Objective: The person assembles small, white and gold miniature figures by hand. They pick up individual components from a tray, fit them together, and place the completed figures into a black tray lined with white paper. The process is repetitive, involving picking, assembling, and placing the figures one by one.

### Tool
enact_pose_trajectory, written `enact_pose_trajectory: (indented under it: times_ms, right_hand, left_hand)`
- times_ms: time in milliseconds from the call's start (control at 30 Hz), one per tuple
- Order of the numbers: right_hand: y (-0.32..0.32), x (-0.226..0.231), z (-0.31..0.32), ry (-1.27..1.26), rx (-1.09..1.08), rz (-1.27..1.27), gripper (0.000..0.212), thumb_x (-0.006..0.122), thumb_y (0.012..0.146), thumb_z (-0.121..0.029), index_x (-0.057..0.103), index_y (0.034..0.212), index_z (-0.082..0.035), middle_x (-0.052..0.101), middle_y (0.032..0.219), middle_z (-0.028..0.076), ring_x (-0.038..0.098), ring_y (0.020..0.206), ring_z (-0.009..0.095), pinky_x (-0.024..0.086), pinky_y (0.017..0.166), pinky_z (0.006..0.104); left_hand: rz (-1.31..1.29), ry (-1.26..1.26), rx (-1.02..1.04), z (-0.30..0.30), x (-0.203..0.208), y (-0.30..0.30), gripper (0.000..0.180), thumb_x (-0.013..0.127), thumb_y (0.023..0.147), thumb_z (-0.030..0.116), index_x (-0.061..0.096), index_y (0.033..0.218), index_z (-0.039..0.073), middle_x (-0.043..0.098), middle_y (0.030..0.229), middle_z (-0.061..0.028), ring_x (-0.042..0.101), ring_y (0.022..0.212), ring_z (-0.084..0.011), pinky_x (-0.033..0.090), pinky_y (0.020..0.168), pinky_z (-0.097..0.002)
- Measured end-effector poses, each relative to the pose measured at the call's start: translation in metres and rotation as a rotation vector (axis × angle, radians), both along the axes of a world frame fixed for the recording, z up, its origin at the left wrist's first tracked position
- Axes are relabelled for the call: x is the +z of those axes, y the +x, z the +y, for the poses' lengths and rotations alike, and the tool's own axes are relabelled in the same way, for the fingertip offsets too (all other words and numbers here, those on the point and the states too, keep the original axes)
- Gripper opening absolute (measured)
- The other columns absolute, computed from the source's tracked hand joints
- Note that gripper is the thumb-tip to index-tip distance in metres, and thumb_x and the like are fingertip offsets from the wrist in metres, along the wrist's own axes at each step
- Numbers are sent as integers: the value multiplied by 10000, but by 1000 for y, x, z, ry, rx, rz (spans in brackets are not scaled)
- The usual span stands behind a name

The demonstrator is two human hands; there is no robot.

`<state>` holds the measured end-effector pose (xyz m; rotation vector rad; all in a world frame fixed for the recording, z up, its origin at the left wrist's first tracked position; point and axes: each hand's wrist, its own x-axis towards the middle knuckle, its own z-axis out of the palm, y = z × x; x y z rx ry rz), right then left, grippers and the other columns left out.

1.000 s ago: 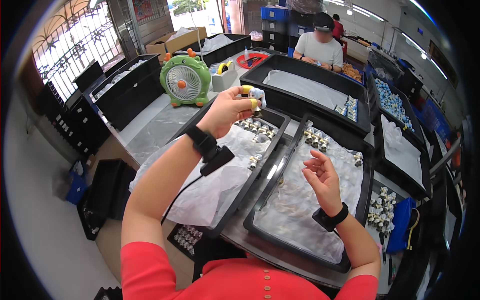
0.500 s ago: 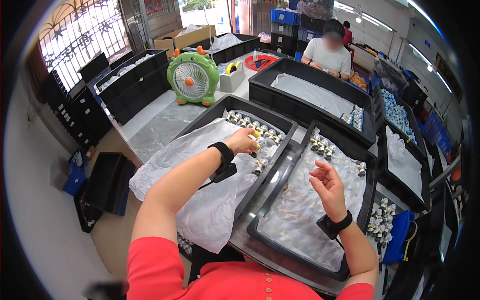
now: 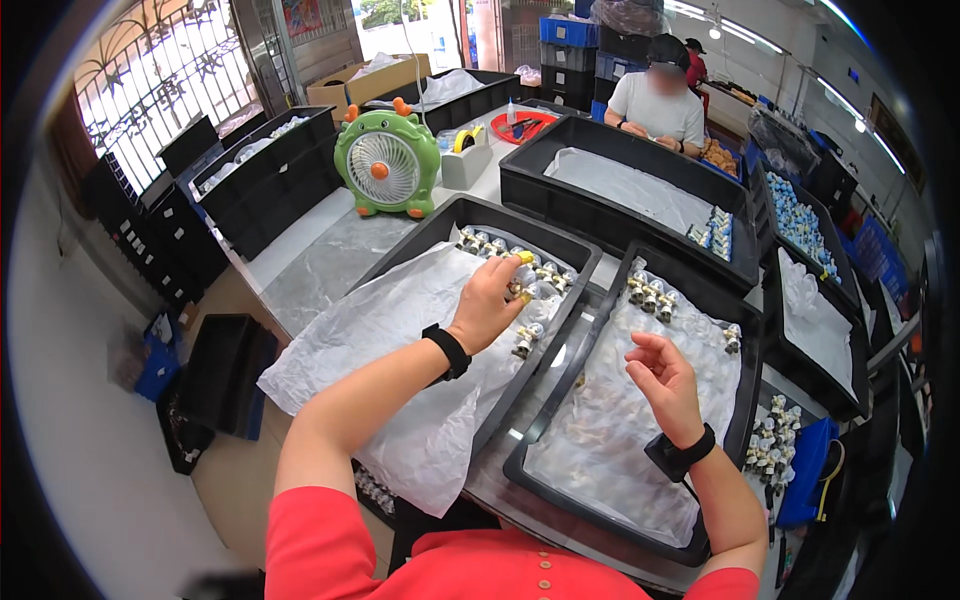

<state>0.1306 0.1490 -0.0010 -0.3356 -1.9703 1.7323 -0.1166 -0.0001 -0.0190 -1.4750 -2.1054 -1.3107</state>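
My left hand [image 3: 487, 305] reaches over the far part of the left black tray [image 3: 452, 205]. Its thumb and finger, with yellow coverings on the tips, are spread apart among small white-and-dark figurines [image 3: 497, 247]; the fingers partly hide those between them. White sheet paper [image 3: 390, 340] lies under my left forearm and hangs over the tray's near side. Over the right black tray [image 3: 738, 400] hovers my right hand [image 3: 668, 390], fingers loosely bent, thumb apart, holding nothing visible. Beneath it, a translucent sheet [image 3: 600, 440] covers blurred shapes, with several figurines [image 3: 652, 298] on its far end.
A green animal-shaped fan [image 3: 425, 165] stands beyond the left tray, beside a tape dispenser [image 3: 466, 165]. Farther back is a large black bin [image 3: 625, 235] with blue-and-white pieces. A co-worker [image 3: 655, 105] sits behind it. More figurines [image 3: 772, 445] and a blue container [image 3: 808, 475] are at right.
My left thumb and finger have spread wider among the figurines, and the wrist has shifted slightly. My right hand stays nearly in place over the right tray.
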Motion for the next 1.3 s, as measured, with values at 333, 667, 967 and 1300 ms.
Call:
enact_pose_trajectory:
  times_ms: [333,667,967,1300]
  right_hand:
    - [1,0,1,19,-2,-24,309,597,850,-49,534,1150,-12,594,911,19,561,835,62,455,735,202]
    - [-1,2,1,24,9,-16,301,594,851,-50,536,1143,-6,590,894,13,554,821,56,448,733,200]
    - [0,-2,3,27,4,-49,278,599,850,-54,550,1119,-1,595,890,11,556,813,55,449,729,198]
    - [0,-1,3,62,-3,-74,224,604,851,-71,589,1064,-3,605,876,16,563,792,60,455,711,204]
  left_hand:
    - [-337,33,78,0,3,-2,408,681,693,67,517,1059,-5,575,807,-131,592,695,-227,482,616,-322]
    - [-938,-514,31,12,-59,-55,226,677,667,60,609,854,-48,583,705,-68,541,556,-116,429,478,-239]
    - [-701,-749,174,15,-58,-44,230,700,638,121,619,787,-34,604,641,-88,575,508,-142,457,458,-266]
    - [-544,-697,241,14,-43,-36,315,717,590,189,613,780,-40,646,738,-164,637,593,-207,507,535,-314]
